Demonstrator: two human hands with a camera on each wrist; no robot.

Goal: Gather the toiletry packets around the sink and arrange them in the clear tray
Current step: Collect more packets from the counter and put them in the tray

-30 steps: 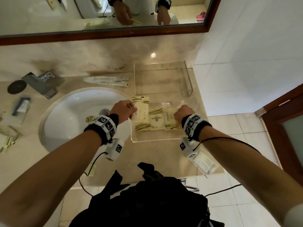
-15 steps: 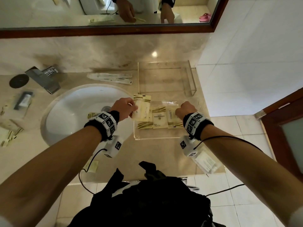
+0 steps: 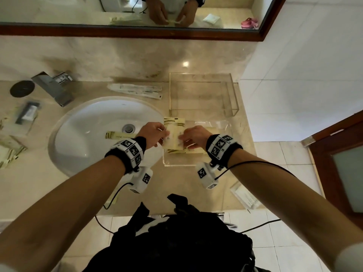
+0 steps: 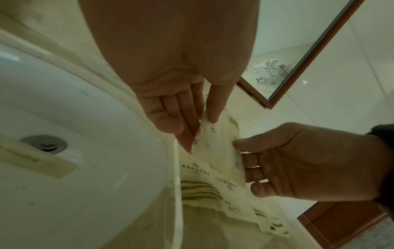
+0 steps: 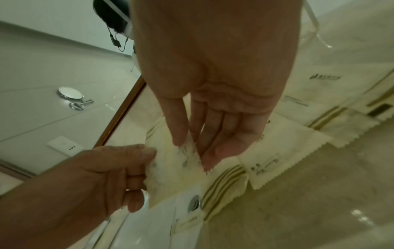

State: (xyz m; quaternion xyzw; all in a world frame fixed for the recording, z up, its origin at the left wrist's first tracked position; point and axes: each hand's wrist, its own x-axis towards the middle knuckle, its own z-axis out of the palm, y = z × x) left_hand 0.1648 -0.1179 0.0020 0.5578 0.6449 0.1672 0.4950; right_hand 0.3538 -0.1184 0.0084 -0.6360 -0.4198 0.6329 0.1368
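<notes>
Left hand point(image 3: 155, 134) and right hand point(image 3: 193, 136) are both on one cream packet point(image 3: 173, 137), held over the near left part of the clear tray point(image 3: 198, 164). Left wrist view: left thumb and fingers point(image 4: 187, 121) pinch the packet's left edge; right thumb and fingers clamp its opposite edge. Right wrist view confirms the same, right fingers point(image 5: 210, 133) nipping the serrated edge, so neither hand is free and the packet spans between them. Under it, more cream packets with olive stripes point(image 3: 176, 151) lie flat on the tray floor, overlapping, near the front wall; right wrist view shows a further row of packets point(image 5: 319, 104) flat further along the floor. Tray sits on the beige counter point(image 3: 39, 183), just right of the white sink point(image 3: 94, 134), its left wall close to the basin rim. One striped packet point(image 3: 115, 135) lies inside the basin, just beside the drain point(image 3: 128, 128). Long white sachets point(image 3: 135, 90) lie on the counter behind the sink, just left of the tray's back corner. More packets point(image 3: 9, 154) are piled at the counter's far left, with a dark-contents clear packet point(image 3: 27, 112) near them. A clear-wrapped item point(image 3: 244, 196) sits at the counter's front right edge. Tap point(image 3: 55, 88) stands behind the basin on the left, beside a black disc point(image 3: 22, 88). Mirror point(image 3: 127, 10) above reflects both hands on the packet.
</notes>
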